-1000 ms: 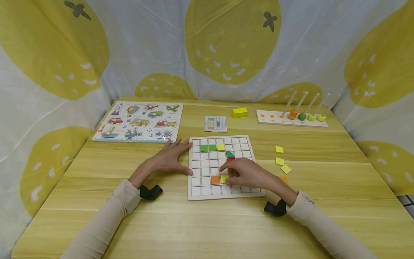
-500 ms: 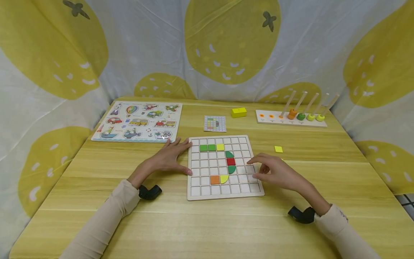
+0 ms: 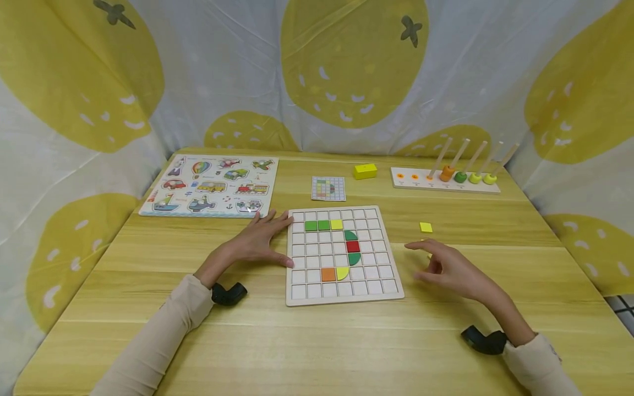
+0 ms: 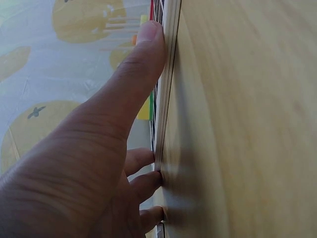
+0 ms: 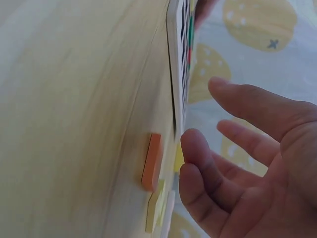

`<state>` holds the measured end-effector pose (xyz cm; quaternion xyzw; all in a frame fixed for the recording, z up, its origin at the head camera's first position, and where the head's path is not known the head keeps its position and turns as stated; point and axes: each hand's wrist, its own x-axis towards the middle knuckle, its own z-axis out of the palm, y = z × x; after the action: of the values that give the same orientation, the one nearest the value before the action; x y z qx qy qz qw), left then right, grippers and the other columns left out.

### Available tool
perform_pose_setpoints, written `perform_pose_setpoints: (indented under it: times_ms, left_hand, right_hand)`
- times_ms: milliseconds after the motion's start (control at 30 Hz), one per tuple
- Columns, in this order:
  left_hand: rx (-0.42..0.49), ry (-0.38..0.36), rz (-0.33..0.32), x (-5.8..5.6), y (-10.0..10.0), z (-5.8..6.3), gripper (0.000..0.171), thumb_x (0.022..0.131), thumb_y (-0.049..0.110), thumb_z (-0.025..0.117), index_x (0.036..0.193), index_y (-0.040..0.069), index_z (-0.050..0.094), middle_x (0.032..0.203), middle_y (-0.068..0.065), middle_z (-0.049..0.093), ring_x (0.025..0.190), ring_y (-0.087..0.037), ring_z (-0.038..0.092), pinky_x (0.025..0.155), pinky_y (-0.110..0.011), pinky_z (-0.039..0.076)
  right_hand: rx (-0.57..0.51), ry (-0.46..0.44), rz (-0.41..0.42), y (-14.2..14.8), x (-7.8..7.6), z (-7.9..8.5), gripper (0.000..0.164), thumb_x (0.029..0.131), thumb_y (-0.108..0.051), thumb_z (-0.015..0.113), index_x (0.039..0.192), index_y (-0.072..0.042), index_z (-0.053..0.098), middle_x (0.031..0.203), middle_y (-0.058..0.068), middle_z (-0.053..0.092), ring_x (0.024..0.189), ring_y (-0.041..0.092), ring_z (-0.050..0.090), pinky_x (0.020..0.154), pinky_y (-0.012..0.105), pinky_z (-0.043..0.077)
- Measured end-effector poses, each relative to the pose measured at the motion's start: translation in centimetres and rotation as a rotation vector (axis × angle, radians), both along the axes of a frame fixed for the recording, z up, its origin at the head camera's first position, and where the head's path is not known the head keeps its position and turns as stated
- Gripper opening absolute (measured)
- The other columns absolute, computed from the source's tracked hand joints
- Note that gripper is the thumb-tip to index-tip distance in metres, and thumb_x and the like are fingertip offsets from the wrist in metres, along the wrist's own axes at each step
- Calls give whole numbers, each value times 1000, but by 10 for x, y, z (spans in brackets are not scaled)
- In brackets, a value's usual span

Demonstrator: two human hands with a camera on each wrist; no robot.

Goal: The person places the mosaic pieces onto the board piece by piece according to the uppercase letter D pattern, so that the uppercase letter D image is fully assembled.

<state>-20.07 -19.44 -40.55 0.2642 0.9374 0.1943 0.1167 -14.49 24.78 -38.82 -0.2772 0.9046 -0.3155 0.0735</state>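
Observation:
A white grid board (image 3: pixel 299 249) lies on the table, with my left hand (image 3: pixel 255 242) at its left side, fingers spread, thumb and fingertips touching the edge. Two green squares and a yellow square (image 3: pixel 337 224) form a row in its upper part. Below them, a red square (image 3: pixel 353 246) sits between two dark green quarter-rounds, and an orange square (image 3: pixel 328 274) adjoins a yellow quarter-round (image 3: pixel 343 273). My right hand (image 3: pixel 453 269) is off the board's right side, fingers bent loosely, holding nothing. Beside it, the right wrist view shows an orange tile (image 5: pixel 152 163) and a yellow tile (image 5: pixel 155 206).
Behind the board lies a pattern card (image 3: pixel 328 188), with a yellow box (image 3: pixel 365 171) to its right. A vehicle puzzle (image 3: pixel 210 187) occupies the back left. The back right has a peg stand (image 3: pixel 446 181) with rings. Another yellow tile (image 3: pixel 426 227) lies beyond my right hand.
My right hand has moved right, off the board and over to the loose tiles, uncovering the yellow quarter-round and lower dark green quarter-round. My left hand has stayed at the board's edge.

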Motion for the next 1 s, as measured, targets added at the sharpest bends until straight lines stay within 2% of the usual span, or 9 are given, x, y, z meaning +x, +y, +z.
perform_pose_setpoints:
  times_ms: [167, 267, 567, 767, 1000]
  left_hand:
    - [18, -5, 4, 0, 0, 1, 110, 68, 69, 72, 152, 14, 28, 159, -9, 17, 146, -37, 4, 116, -56, -5]
    - [16, -6, 3, 0, 0, 1, 110, 68, 69, 71, 152, 13, 28, 159, -9, 17, 146, -37, 4, 116, -56, -5]
    - [15, -4, 5, 1, 1, 2, 110, 68, 70, 71, 152, 14, 28, 159, -9, 17, 147, -37, 4, 116, -55, -6]
    - [15, -7, 7, 1, 1, 2, 110, 68, 69, 71, 152, 13, 28, 159, -9, 17, 147, -37, 4, 116, -56, -5]
    - [14, -8, 7, 1, 2, 2, 109, 69, 68, 72, 152, 13, 28, 159, -9, 17, 146, -37, 4, 116, -56, -5]
  right_hand:
    - [7, -30, 2, 12, 5, -1, 59, 83, -18, 76, 135, -6, 51, 91, 6, 52, 59, 3, 44, 53, 22, 42]
    - [9, -51, 1, 19, 8, 0, 60, 82, -16, 77, 134, -6, 51, 101, 8, 53, 59, 3, 43, 52, 22, 42]
    - [35, -113, -27, 31, 14, -3, 50, 82, -15, 76, 128, -6, 57, 102, 8, 52, 61, 4, 44, 52, 22, 41]
    - [98, -63, -50, 31, 15, -6, 43, 81, -13, 76, 121, -5, 63, 111, 10, 53, 63, 3, 43, 53, 22, 41]
    - [125, -29, -59, 31, 15, -7, 35, 80, -12, 76, 113, -6, 67, 101, 3, 55, 64, 3, 43, 54, 21, 40]
